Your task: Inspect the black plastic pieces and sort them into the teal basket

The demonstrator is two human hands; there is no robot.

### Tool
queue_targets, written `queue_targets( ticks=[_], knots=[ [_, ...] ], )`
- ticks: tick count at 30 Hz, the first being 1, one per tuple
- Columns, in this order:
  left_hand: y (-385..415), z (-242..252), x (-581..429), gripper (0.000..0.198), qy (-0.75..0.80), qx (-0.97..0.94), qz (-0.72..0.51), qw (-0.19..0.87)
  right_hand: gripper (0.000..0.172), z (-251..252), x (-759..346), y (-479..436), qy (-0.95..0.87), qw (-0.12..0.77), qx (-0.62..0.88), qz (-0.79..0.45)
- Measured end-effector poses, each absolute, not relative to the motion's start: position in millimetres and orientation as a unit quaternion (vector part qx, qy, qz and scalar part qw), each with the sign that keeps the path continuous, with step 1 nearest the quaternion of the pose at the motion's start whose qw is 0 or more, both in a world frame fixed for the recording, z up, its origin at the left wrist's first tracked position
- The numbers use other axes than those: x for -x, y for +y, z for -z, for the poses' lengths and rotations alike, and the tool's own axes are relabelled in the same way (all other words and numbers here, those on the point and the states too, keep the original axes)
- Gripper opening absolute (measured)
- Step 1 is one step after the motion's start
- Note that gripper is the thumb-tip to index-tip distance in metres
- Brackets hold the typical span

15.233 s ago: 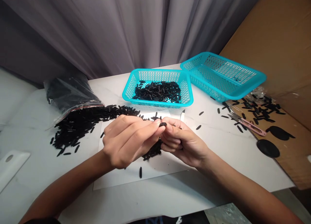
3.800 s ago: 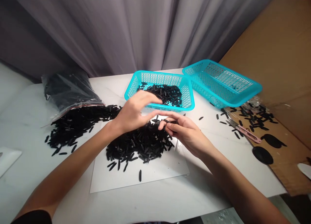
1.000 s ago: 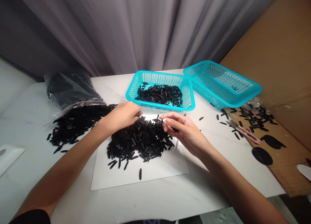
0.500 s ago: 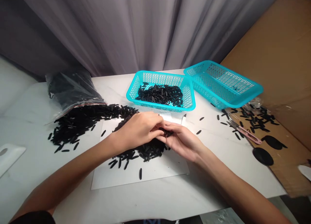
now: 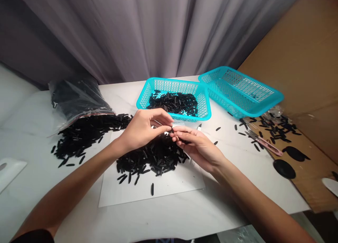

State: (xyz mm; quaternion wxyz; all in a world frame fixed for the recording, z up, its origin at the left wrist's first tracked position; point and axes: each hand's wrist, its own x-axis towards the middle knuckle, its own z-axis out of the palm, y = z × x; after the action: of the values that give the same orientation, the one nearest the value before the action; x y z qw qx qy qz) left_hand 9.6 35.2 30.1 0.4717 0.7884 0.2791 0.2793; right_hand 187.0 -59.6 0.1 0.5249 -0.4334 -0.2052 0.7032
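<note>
The right hand pinches a small black sliver between thumb and forefinger, its grip clamped on the piece. The left hand hangs just beside it, its grip apart, with the thumb and fingers curved open. The view is too tight to say whether its fingertips touch the sliver.

Below the hands, a heap of the same slivers lies on a white sheet, which sits near the table's front edge. One stray sliver lies apart from the heap, near the sheet's front edge.

Toward the table's back edge, a teal basket holds a layer of slivers, and a second teal basket stands against its right corner. At the left, a clear plastic bag lies on its side, its mouth opening onto a long spill of slivers.

At the right edge, a cardboard sheet carries scattered slivers and two black oval pads. Pink-handled snips lie across its edge.
</note>
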Motion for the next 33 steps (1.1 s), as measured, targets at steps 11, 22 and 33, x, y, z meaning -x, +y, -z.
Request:
queue_targets(
  ticks=[11,22,33],
  knots=[
    [30.9,-36.5,-7.8,0.01,0.238,-0.811,-0.295,0.447,0.016,-3.0,-190.4,-60.8,-0.29,0.56,0.469,-0.619],
    [29.0,-37.2,-8.0,0.01,0.231,-0.809,-0.319,0.436,0.013,-4.7,-191.5,-63.0,-0.35,0.555,0.482,-0.581],
    [27.1,-39.5,-7.0,0.009,0.259,-0.799,-0.323,0.436,0.018,-4.0,-193.0,-64.6,-0.378,0.544,0.497,-0.561]
  ],
)
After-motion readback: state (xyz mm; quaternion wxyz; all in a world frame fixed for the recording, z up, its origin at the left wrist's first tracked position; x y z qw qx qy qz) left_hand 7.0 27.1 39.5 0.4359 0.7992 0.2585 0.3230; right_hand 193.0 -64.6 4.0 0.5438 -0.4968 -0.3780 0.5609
